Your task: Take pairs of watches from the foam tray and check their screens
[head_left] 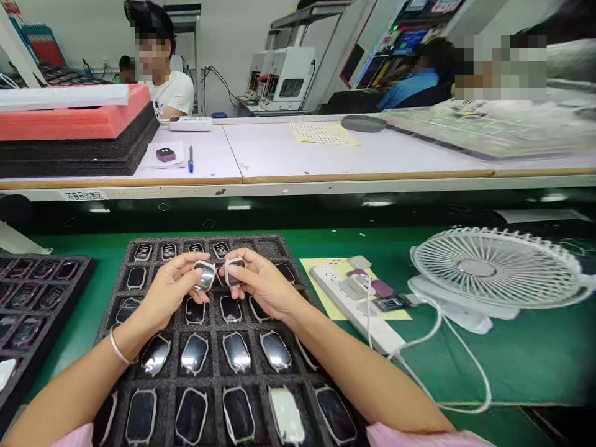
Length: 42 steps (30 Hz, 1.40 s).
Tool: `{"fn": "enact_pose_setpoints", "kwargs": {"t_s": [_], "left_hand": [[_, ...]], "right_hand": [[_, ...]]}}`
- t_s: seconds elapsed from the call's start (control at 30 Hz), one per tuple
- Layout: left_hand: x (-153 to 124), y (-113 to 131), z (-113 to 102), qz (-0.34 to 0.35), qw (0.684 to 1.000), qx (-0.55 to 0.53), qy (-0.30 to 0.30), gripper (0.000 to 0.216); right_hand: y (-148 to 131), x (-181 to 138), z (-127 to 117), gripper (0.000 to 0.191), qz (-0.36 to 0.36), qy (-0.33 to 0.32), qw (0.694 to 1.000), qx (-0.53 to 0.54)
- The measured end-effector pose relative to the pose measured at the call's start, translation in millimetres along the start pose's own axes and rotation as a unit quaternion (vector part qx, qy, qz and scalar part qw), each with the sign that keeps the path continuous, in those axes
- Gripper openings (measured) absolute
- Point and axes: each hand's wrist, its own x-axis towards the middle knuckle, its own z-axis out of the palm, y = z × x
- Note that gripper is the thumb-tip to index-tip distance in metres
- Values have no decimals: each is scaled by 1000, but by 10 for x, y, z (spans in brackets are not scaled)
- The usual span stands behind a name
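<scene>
Both hands are raised just above the foam tray (272,247) on the green tabletop (512,366). The left hand (170,292) pinches a watch (205,275) by its edges, and the right hand (267,287) grips a second watch (233,267) the same way. The fingers close only on the rims, probably to keep the faces unsmudged. The other watches lie one to a pocket, kept apart by the foam.

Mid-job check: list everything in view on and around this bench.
Foam tray: one, black, centre, holding watch cases.
Second tray: one, black, left edge.
Fan: one, white, right, on green mat.
Power strip: one, white, right of foam tray.
Pink foam: one slab, far bench, left.
Pen: one, blue, far bench.
Co-workers: two, white and blue tops, beyond far bench.
Left hand: one, holding left-held case above tray.
Right hand: one, holding right-held case.
</scene>
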Motion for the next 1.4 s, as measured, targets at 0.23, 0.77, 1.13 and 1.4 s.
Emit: {"fn": "enact_pose_setpoints", "kwargs": {"t_s": [0.23, 0.77, 1.13, 1.4], "left_hand": [[27, 80, 31, 13, 999, 1, -30, 62], [1254, -227, 655, 194, 795, 571, -57, 42], [480, 113, -132, 291, 568, 770, -9, 48], [-83, -24, -309, 232, 618, 750, -35, 27]], "right_hand": [[-172, -26, -95, 38, -2, -48, 997, 58], [-398, 394, -1345, 46, -130, 20, 809, -573], [-427, 462, -1138, 55, -115, 24, 705, -699], [-208, 207, 387, 65, -428, -183, 603, -648]]}}
